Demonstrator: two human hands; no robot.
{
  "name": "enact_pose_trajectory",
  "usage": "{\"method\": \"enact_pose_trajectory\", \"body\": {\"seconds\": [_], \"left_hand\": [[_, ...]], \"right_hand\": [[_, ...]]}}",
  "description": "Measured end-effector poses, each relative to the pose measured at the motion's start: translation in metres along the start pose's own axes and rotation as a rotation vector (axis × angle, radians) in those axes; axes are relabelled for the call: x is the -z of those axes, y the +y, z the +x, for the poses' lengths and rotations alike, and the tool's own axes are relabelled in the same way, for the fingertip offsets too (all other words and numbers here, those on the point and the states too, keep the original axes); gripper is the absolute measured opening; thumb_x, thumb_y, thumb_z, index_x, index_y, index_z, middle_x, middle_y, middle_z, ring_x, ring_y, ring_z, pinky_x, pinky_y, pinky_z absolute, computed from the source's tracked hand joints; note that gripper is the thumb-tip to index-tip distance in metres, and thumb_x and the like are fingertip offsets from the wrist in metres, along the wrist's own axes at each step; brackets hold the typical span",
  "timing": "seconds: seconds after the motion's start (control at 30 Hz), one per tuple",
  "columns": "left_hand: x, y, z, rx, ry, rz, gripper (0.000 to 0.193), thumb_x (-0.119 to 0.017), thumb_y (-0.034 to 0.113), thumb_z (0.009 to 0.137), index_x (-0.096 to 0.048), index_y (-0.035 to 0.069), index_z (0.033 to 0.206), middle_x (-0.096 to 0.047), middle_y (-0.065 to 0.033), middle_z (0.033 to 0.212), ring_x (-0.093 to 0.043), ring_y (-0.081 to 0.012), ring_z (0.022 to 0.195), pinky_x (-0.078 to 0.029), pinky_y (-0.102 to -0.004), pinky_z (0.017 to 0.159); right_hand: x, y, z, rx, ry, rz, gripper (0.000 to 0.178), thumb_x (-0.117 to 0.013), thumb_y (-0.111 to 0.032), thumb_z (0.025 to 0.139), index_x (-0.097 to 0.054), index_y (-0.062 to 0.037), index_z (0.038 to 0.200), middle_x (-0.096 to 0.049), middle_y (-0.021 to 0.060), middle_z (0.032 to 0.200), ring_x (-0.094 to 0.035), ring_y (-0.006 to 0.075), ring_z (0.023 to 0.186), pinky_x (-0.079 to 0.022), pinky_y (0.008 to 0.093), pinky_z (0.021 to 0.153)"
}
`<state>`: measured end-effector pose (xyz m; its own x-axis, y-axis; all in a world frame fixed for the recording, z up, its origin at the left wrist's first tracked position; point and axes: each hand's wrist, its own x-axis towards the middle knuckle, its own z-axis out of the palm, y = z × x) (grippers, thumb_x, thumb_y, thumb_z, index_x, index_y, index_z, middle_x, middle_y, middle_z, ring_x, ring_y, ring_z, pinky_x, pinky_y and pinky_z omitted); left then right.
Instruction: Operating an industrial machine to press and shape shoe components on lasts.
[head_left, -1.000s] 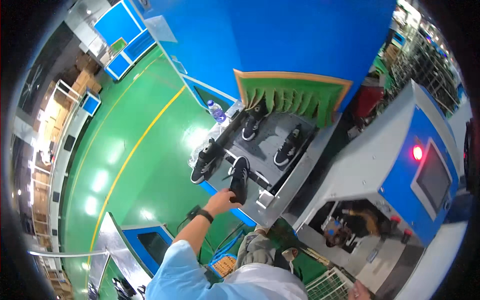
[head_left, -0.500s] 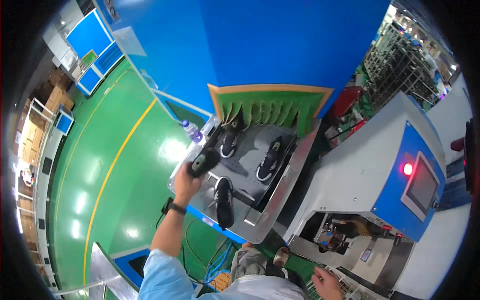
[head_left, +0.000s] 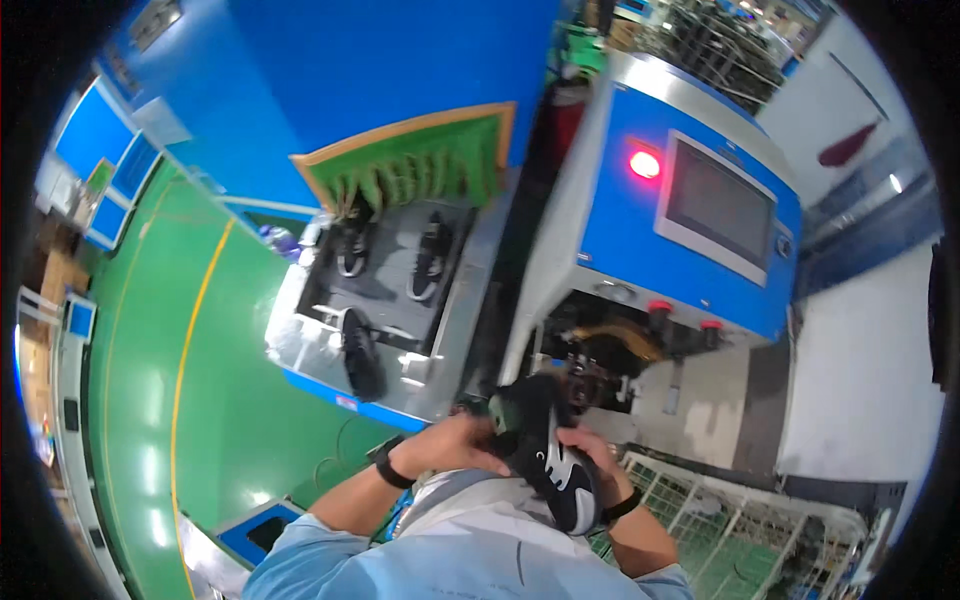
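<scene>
A black sneaker (head_left: 552,455) with white stripes and a white sole edge is held before my torso, tilted, between both hands. My left hand (head_left: 455,445) is closed on its left side, near a small green patch. On the other side, my right hand (head_left: 592,455) grips the sneaker, its fingers partly hidden. Three more dark sneakers are on the metal conveyor: one (head_left: 361,355) at the near end, one (head_left: 428,262) farther right, and one (head_left: 352,248) by the green fringe curtain (head_left: 420,175).
The metal conveyor bed (head_left: 390,290) leads into a tall blue housing (head_left: 400,60). At right stands a blue and grey machine (head_left: 620,220) with a dark screen and a lit red lamp. A white wire basket (head_left: 740,520) is at lower right. A plastic bottle (head_left: 280,240) stands beside the conveyor.
My left hand has moved from over the conveyor to my torso. Both hands now grip a sneaker there. The view has turned to the right, toward the machine.
</scene>
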<state>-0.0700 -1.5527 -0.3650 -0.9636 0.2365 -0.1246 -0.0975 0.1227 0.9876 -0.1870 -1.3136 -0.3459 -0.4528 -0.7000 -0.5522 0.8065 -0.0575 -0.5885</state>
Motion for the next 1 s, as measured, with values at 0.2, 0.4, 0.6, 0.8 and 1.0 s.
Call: {"method": "enact_pose_trajectory", "body": {"seconds": [0.2,0.4,0.6,0.8,1.0], "left_hand": [[-0.092,0.011,0.023,0.23,-0.115,-0.145,0.03,-0.074,0.023,0.091,-0.065,0.0,0.074,-0.053,-0.0101,0.06,-0.046,-0.0147,0.058,-0.041,-0.0347,0.057],[-0.098,0.024,0.065,0.494,0.11,-0.169,0.035,-0.066,0.029,0.097,-0.065,0.003,0.074,-0.055,0.0003,0.059,-0.051,-0.0097,0.058,-0.041,-0.0299,0.055],[-0.099,-0.044,0.081,0.531,0.194,-0.52,0.022,-0.063,0.025,0.1,-0.068,0.007,0.089,-0.059,0.0014,0.069,-0.054,-0.0079,0.065,-0.042,-0.025,0.061],[-0.106,-0.102,0.088,0.506,0.22,-0.648,0.021,-0.062,0.021,0.101,-0.066,0.005,0.088,-0.054,0.002,0.066,-0.049,-0.0073,0.057,-0.038,-0.0255,0.051],[-0.096,-0.138,0.09,0.54,0.241,-0.745,0.023,-0.058,0.028,0.103,-0.067,0.009,0.095,-0.055,0.0021,0.067,-0.047,-0.0084,0.051,-0.039,-0.0264,0.046]], "right_hand": [[0.093,0.037,-0.039,0.13,0.377,0.24,0.034,-0.066,-0.013,0.091,-0.063,-0.0034,0.123,-0.071,0.0091,0.097,-0.069,0.0207,0.083,-0.056,0.0328,0.075],[0.11,-0.01,-0.045,0.476,0.545,-0.492,0.078,-0.071,-0.006,0.083,-0.038,-0.0041,0.154,-0.065,0.0046,0.116,-0.062,0.0134,0.093,-0.051,0.0279,0.084],[0.1,-0.027,0.0,0.545,0.806,-1.336,0.081,-0.077,-0.024,0.08,-0.043,-0.0232,0.153,-0.058,0.0231,0.112,-0.063,0.0393,0.094,-0.053,0.0455,0.082],[0.065,-0.011,0.037,0.25,0.87,-1.656,0.086,-0.072,-0.029,0.083,-0.031,-0.0289,0.158,-0.05,0.0271,0.108,-0.059,0.0496,0.099,-0.052,0.0541,0.081],[0.061,-0.026,0.067,0.26,0.972,-1.766,0.087,-0.07,-0.026,0.083,-0.026,-0.0204,0.158,-0.048,0.0334,0.122,-0.058,0.0532,0.104,-0.052,0.0555,0.086]]}}
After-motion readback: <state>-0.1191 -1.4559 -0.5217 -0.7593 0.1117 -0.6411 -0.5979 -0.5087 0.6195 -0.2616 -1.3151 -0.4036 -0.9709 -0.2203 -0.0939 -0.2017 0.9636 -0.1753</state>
